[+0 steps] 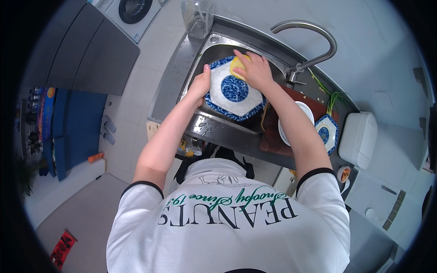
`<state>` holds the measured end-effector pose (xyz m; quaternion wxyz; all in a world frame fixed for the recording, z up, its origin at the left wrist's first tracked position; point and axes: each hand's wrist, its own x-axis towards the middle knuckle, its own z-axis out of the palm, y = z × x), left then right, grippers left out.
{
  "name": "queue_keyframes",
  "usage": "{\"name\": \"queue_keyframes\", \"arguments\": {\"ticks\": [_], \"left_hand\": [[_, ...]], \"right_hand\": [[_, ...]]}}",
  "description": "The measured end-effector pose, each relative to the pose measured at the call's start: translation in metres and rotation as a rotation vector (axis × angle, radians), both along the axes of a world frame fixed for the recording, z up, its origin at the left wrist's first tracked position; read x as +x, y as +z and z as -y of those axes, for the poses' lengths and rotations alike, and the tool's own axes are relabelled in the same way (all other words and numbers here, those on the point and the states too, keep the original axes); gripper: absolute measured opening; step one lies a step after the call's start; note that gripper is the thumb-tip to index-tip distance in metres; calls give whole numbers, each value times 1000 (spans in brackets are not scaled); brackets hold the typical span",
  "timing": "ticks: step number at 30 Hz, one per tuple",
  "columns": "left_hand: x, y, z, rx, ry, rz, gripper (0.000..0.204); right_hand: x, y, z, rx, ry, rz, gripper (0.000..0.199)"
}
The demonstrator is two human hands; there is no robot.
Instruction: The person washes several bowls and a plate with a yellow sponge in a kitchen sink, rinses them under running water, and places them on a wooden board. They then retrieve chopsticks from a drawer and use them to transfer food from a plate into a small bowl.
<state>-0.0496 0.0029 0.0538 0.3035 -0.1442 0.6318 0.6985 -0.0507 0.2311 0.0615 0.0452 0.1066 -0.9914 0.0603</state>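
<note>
A large hexagonal plate (218, 84), white with a blue patterned rim and a round blue centre, is held over the sink (205, 125). My left hand (200, 85) grips its left edge, thumb on top and the fingers mostly hidden beneath. On the plate's upper part, my right hand (256, 70) presses a yellow sponge (236, 68) to the surface, fingers bent over it. The curved steel faucet (331, 38) stands to the right of my right hand.
Right of the sink, a brown cutting board (271, 141) bears a white bowl (284, 129) partly behind my right forearm. A smaller hexagonal plate (326, 132), green onions (336, 96) and a white bin (358, 139) lie beyond. A clear plastic container (198, 20) stands at the sink's far left corner.
</note>
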Motion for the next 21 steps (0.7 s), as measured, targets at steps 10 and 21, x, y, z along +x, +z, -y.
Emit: {"name": "queue_keyframes", "arguments": {"ticks": [10, 21], "left_hand": [[-2, 10, 4, 82, -49, -25, 57], [14, -21, -19, -138, 441, -561, 42]], "right_hand": [[-24, -2, 21, -285, -29, 150, 53], [49, -90, 74, -1417, -982, -18, 42]]}}
